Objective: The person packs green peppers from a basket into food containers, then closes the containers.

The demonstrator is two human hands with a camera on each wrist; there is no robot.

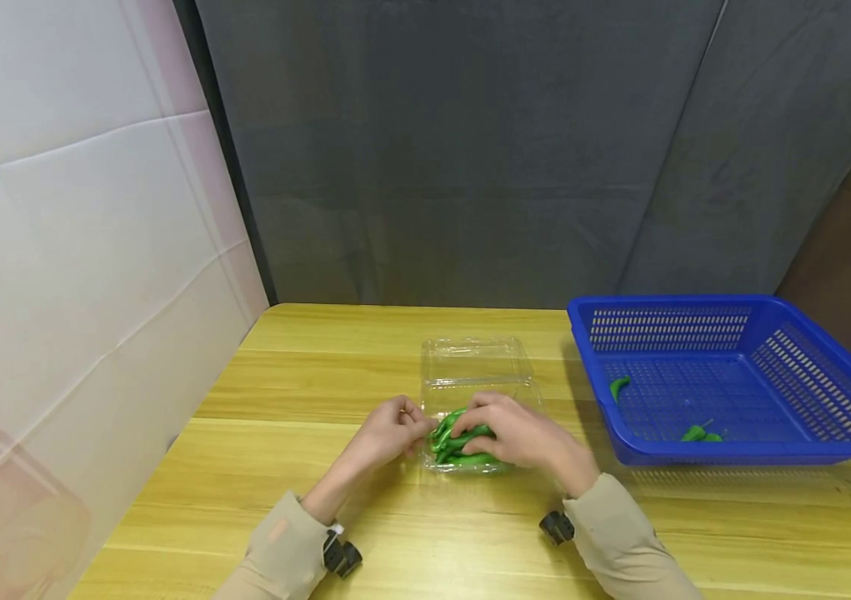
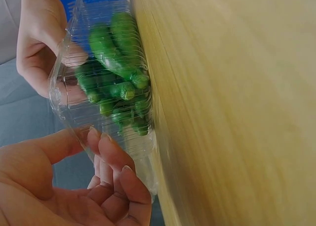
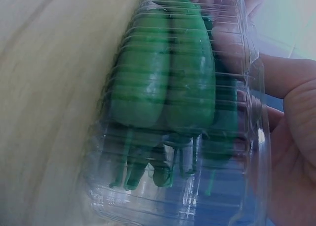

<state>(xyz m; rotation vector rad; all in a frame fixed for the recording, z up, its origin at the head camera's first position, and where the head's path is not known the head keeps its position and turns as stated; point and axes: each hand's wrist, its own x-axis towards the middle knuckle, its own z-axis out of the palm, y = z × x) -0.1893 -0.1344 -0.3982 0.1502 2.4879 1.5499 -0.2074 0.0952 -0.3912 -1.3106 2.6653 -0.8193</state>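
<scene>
A clear plastic clamshell box (image 1: 476,363) lies on the table with its lid folded back. Several green peppers (image 1: 449,448) fill its near half; the left wrist view shows these peppers (image 2: 116,53) through the ribbed wall. My left hand (image 1: 392,431) pinches the box's left rim between thumb and fingertips. From the right, my right hand (image 1: 518,429) reaches over the rim, its bent fingers and thumb gripping a pepper inside. In the right wrist view, two larger peppers (image 3: 165,72) lie side by side behind the plastic, their stems pointing down in that picture.
To the right stands a blue plastic basket (image 1: 695,454) with slotted walls. One curved green pepper (image 1: 619,387) lies by its left wall, and a few more peppers (image 1: 698,433) lie near its front. A dark grey partition (image 1: 425,167) rises behind the wooden table (image 1: 282,392).
</scene>
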